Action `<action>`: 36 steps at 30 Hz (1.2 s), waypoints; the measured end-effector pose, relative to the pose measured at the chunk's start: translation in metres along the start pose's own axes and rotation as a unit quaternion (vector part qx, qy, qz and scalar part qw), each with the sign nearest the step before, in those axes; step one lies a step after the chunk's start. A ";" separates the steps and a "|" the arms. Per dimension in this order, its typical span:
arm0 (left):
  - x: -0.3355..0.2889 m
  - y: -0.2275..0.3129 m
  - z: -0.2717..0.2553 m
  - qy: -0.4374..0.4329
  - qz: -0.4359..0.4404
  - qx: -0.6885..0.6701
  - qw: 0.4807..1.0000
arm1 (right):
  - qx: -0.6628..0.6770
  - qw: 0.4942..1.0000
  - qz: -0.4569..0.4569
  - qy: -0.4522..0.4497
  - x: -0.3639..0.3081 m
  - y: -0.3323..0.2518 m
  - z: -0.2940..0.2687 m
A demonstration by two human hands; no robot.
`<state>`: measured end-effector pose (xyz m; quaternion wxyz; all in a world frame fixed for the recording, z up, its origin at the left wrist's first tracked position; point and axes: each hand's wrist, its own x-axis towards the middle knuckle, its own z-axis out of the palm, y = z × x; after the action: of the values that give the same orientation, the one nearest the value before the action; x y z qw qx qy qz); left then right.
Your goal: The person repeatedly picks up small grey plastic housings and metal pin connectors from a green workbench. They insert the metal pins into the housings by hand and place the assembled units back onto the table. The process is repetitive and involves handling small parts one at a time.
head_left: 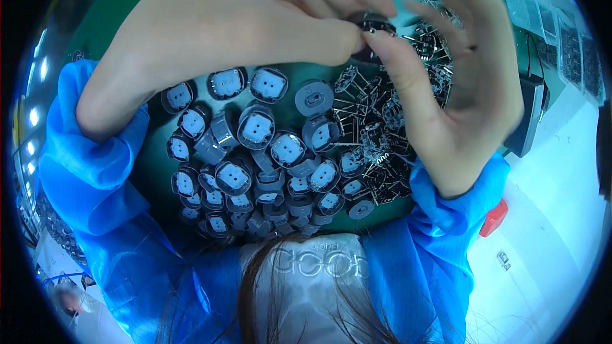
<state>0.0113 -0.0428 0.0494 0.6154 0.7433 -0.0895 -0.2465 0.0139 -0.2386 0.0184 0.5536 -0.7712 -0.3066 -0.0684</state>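
Observation:
A small dark round plastic housing (364,54) is up over the far side of the green work surface. My left hand (236,32) pinches it between thumb and fingers. The thumb of my right hand (456,102) presses against its right side; that hand's other fingers are curved, apart from the thumb and slightly blurred. Below my hands lie many grey round housings (256,129) with pale square inner faces, some tipped on their sides. A tangled heap of small metal-pinned parts (379,137) lies under and beside my right hand. The inside of the held housing cannot be made out.
Green mat (376,222) lies under the parts. To the right are a dark flat box-like device (529,114) with a cable, clear trays of small parts (577,57) and a red object (493,218) by my right sleeve. A loose small part (503,260) lies on the white surface.

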 end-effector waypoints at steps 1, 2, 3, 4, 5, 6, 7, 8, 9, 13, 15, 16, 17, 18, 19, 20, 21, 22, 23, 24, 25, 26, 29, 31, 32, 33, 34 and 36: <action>0.000 0.001 0.000 0.002 0.001 0.001 1.000 | 0.064 0.995 0.075 -0.010 -0.003 -0.001 0.002; 0.000 0.002 0.001 0.006 0.002 -0.001 1.000 | 0.127 0.980 0.151 -0.011 -0.006 -0.002 0.004; -0.002 0.002 0.002 0.012 0.001 0.000 1.000 | 0.117 0.975 0.178 -0.070 -0.008 -0.002 -0.001; -0.003 0.004 0.001 0.012 0.007 -0.003 1.000 | 0.098 0.965 0.206 -0.127 -0.008 -0.004 -0.005; -0.006 0.006 0.000 0.015 0.009 -0.008 1.000 | 0.093 0.967 0.198 -0.129 -0.008 -0.005 -0.003; -0.008 0.009 0.000 0.019 0.009 -0.011 1.000 | 0.094 0.969 0.188 -0.127 -0.008 -0.005 -0.002; -0.004 0.008 0.001 0.014 0.013 -0.018 1.000 | 0.091 0.972 0.183 -0.119 -0.010 0.001 -0.003; -0.001 0.005 0.002 0.010 0.017 -0.021 1.000 | 0.083 0.974 0.180 -0.107 -0.012 0.003 -0.003; 0.003 0.004 0.004 0.007 0.024 -0.027 0.999 | 0.075 0.977 0.176 -0.096 -0.013 0.006 -0.004; -0.002 -0.003 0.013 0.057 0.112 0.058 0.990 | 0.076 0.976 0.191 -0.073 -0.011 0.005 -0.005; 0.004 -0.008 0.009 0.034 0.117 0.117 0.986 | 0.098 0.970 0.212 -0.064 -0.011 0.006 -0.007; -0.004 -0.004 0.006 0.044 0.115 0.140 0.982 | 0.127 0.967 0.211 -0.068 -0.007 0.002 -0.007; -0.013 -0.002 0.003 0.060 0.131 0.136 0.980 | 0.161 0.961 0.213 -0.076 -0.003 -0.002 -0.006; -0.005 -0.016 0.001 0.049 0.166 0.114 0.978 | 0.167 0.957 0.230 -0.065 -0.004 0.001 -0.009; 0.003 -0.029 -0.001 0.038 0.200 0.091 0.975 | 0.179 0.950 0.249 -0.058 -0.006 0.003 -0.011; 0.010 -0.042 -0.002 0.029 0.232 0.069 0.970 | 0.171 0.948 0.262 -0.058 -0.008 0.003 -0.013; 0.011 -0.046 -0.003 0.028 0.248 0.062 0.966 | 0.178 0.945 0.268 -0.066 -0.007 0.001 -0.016; 0.011 -0.049 -0.002 0.026 0.253 0.053 0.966 | 0.182 0.941 0.275 -0.074 -0.007 0.000 -0.018; 0.011 -0.051 -0.002 0.024 0.252 0.048 0.966 | 0.187 0.935 0.289 -0.088 -0.007 -0.001 -0.021; 0.010 -0.053 -0.003 0.024 0.247 0.044 0.968 | 0.211 0.925 0.302 -0.099 -0.007 -0.001 -0.021; 0.009 -0.051 -0.003 0.021 0.244 0.042 0.969 | 0.231 0.915 0.315 -0.106 -0.006 -0.004 -0.024; 0.008 -0.048 -0.005 0.017 0.241 0.039 0.970 | 0.269 0.900 0.325 -0.108 -0.005 -0.006 -0.025; 0.000 -0.045 -0.007 0.025 0.219 0.049 0.974 | 0.319 0.877 0.331 -0.138 -0.004 -0.005 -0.025; 0.001 -0.047 -0.001 0.022 0.221 0.051 0.974 | 0.334 0.868 0.336 -0.147 -0.006 -0.002 -0.025; 0.007 -0.049 0.001 0.016 0.221 0.049 0.974 | 0.344 0.863 0.343 -0.141 -0.008 0.000 -0.025; 0.013 -0.051 0.008 0.008 0.229 0.047 0.972 | 0.350 0.854 0.359 -0.140 -0.011 0.001 -0.027; 0.007 -0.045 0.008 0.022 0.220 0.056 0.974 | 0.372 0.838 0.368 -0.157 -0.008 -0.001 -0.025; -0.001 -0.038 0.013 0.042 0.209 0.077 0.974 | 0.397 0.806 0.396 -0.189 -0.001 -0.007 -0.022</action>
<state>-0.0023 -0.0448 0.0112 0.5971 0.7631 -0.2361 -0.0730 0.0140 -0.2571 0.0316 0.7218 -0.5359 -0.0734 0.4318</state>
